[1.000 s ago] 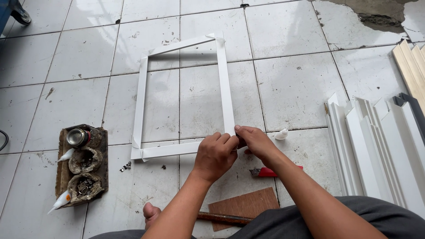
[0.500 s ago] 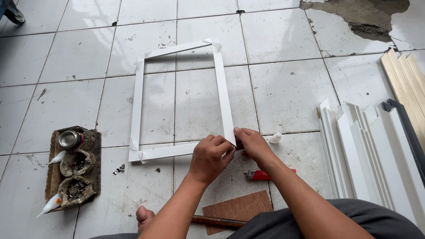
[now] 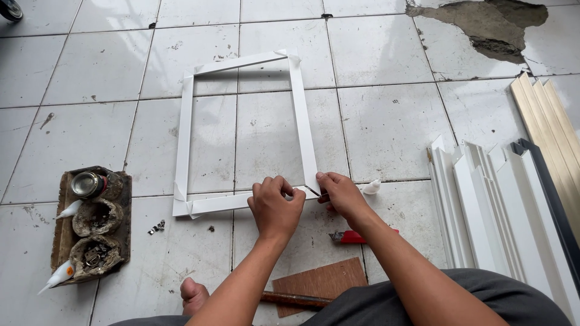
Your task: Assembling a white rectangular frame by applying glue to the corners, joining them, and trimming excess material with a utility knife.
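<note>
Near first: a bare foot (image 3: 194, 294) on the tiled floor (image 3: 386, 121), w/ a brown board (image 3: 320, 282) and a red tool (image 3: 350, 236) just by the arms.

Step now, I think: joining the near right corner of the white frame (image 3: 184, 139). Left hand (image 3: 277, 208) sits on the bottom strip, fingers curled down and pinching it. Right hand (image 3: 339, 194) is closed on the corner where the right strip comes down. Can't tell if it holds a small thing too.

Next move prob. needs both strips pushed tight so the slanted ends meet flat, no gap.

Left: a tray of bits (image 3: 92, 226) w/ a glue tube (image 3: 59, 274). Right: a stack of white strips (image 3: 501, 199), near the right arm, so not much room there. A small white blob (image 3: 372, 187) lies just past the right hand.

Far: the frame's other corners look joined. Bare tiles past it, room to slide. Broken tile patch (image 3: 477, 24) far right.
</note>
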